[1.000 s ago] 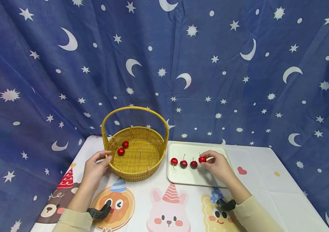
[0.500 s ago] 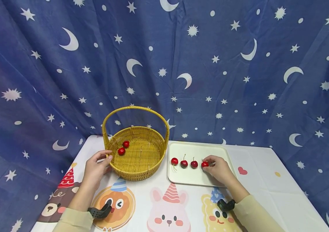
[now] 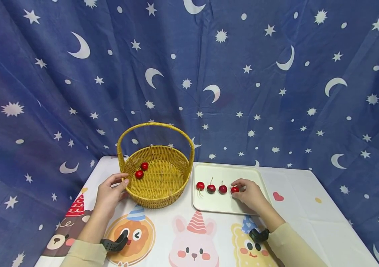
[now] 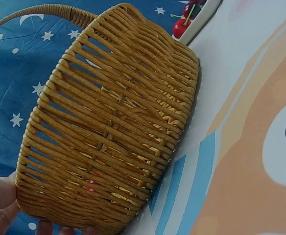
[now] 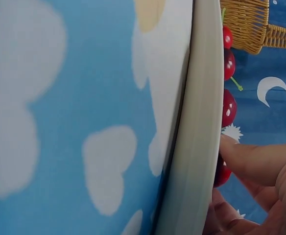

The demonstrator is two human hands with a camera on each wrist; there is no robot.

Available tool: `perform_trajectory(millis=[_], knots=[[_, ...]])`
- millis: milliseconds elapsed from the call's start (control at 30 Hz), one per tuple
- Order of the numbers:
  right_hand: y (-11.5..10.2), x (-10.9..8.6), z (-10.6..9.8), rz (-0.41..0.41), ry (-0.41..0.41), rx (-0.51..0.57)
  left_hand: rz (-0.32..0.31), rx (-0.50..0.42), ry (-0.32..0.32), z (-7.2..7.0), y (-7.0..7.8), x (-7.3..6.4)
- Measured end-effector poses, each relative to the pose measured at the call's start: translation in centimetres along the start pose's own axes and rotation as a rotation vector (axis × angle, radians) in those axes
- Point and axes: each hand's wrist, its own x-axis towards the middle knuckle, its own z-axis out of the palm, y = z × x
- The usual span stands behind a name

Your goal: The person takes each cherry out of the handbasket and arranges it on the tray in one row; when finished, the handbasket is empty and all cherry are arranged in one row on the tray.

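My left hand (image 3: 110,191) grips the near left rim of a yellow wicker basket (image 3: 157,202), thumb at the rim and fingers against the outer wall. Inside the basket, toward its left side, lie two red cherries (image 3: 139,174). Over the cream tray (image 3: 209,205) my right hand (image 3: 251,194) pinches the rightmost cherry (image 3: 234,190) between thumb and fingers, low at the tray's surface. To its left sit three more cherries in a row, a dark red cherry (image 3: 222,189) being the nearest. In the right wrist view the tray's rim partly hides the pinched cherry (image 5: 224,175).
The basket's tall arched handle (image 3: 156,124) stands up over its middle. The tray lies just right of the basket on a white cartoon-print tablecloth (image 3: 194,241). A blue curtain (image 3: 189,74) with moons and stars hangs behind the table.
My right hand has moved slightly down and right with the cherry, bringing it to the tray's surface in line with the others. My left hand and the basket have stayed still.
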Motion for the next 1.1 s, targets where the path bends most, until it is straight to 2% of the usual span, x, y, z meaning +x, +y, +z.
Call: perform_trajectory(millis=[167, 267, 400, 533, 800, 967, 1100], knots=[[-0.1, -0.3, -0.6, 0.001, 0.007, -0.012, 0.002, 0.004, -0.006, 0.1, 0.0, 0.0], [-0.5, -0.6, -1.1, -0.027, 0.019, -0.029, 0.002, 0.007, -0.011, 0.1, 0.1, 0.0], [-2.0, -1.2, -1.3, -0.077, 0.018, 0.001, -0.003, 0.015, -0.004, 0.0, 0.2, -0.1], [-4.9, -2.1, -0.5, -0.150, -0.027, 0.072, -0.006, 0.015, -0.004, 0.0, 0.2, -0.2], [-11.3, -3.7, 2.5, -0.332, -0.160, 0.172, -0.010, 0.025, -0.007, 0.1, 0.3, -0.2], [-15.0, -3.8, 4.7, -0.407, -0.222, 0.224, -0.012, 0.033, -0.002, 0.1, 0.3, -0.2], [-18.0, -3.1, 6.5, -0.451, -0.252, 0.271, -0.011, 0.026, -0.002, 0.1, 0.3, -0.3]])
